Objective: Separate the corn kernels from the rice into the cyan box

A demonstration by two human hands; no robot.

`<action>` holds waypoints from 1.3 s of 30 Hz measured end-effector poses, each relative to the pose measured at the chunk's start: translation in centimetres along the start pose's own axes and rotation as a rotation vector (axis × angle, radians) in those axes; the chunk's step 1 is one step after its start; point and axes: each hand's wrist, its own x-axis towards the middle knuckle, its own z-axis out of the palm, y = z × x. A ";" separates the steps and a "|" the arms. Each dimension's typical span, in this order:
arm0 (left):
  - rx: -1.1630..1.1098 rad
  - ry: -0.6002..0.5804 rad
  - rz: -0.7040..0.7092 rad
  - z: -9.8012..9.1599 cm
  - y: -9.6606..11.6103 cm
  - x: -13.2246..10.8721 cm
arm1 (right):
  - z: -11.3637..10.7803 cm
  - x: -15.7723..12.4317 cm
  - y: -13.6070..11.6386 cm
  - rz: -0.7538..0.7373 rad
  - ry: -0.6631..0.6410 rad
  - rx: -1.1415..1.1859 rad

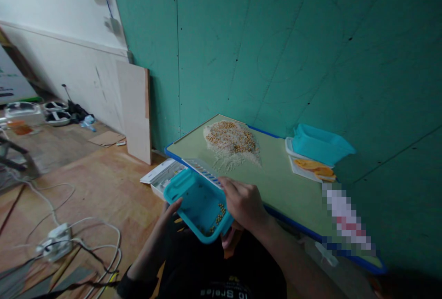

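I hold a teal plastic basket (193,197) tilted over my lap, at the near edge of a small green table (286,184). A few yellow beans (218,216) lie in its lower corner. My left hand (169,213) supports the basket from below, fingers curled up against its side. My right hand (243,202) grips the basket's right rim, beside a white slotted tray (203,170) that sticks out at the table edge. A heap of beans mixed with white grains (232,142) sits on the table's far end.
A teal box (319,144) on a white lid and an orange-filled white tray (312,167) stand at the table's right, against the green wall. A white box (160,177) lies on the wooden floor below. A power strip and cables (55,239) sprawl at the left.
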 end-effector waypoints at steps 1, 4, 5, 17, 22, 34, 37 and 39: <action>0.000 -0.007 0.002 0.0 -0.1 0.1 | 0.2 0.4 -0.4 -0.032 -0.020 -0.072; -0.006 0.021 -0.032 0.2 0.0 0.5 | 0.5 1.7 -2.2 -0.039 -0.095 -0.294; -0.002 0.035 -0.046 0.3 0.1 0.6 | 0.4 2.1 -2.8 -0.024 -0.121 -0.343; -0.031 -0.029 -0.033 0.8 -0.1 -0.1 | -3.2 2.3 -3.7 0.259 -0.349 -0.424; -0.047 -0.050 -0.037 0.6 -0.3 0.0 | -5.0 0.5 -2.1 0.352 -0.363 -0.433; 0.015 -0.007 -0.116 0.8 -0.2 0.6 | -5.5 -4.5 4.9 0.415 -0.214 -0.461; 0.024 0.029 -0.153 0.7 -0.4 1.1 | -5.9 -5.1 6.8 0.436 -0.194 -0.430; 0.029 0.050 -0.157 0.8 -0.7 1.6 | -6.2 -5.0 7.9 0.475 -0.199 -0.402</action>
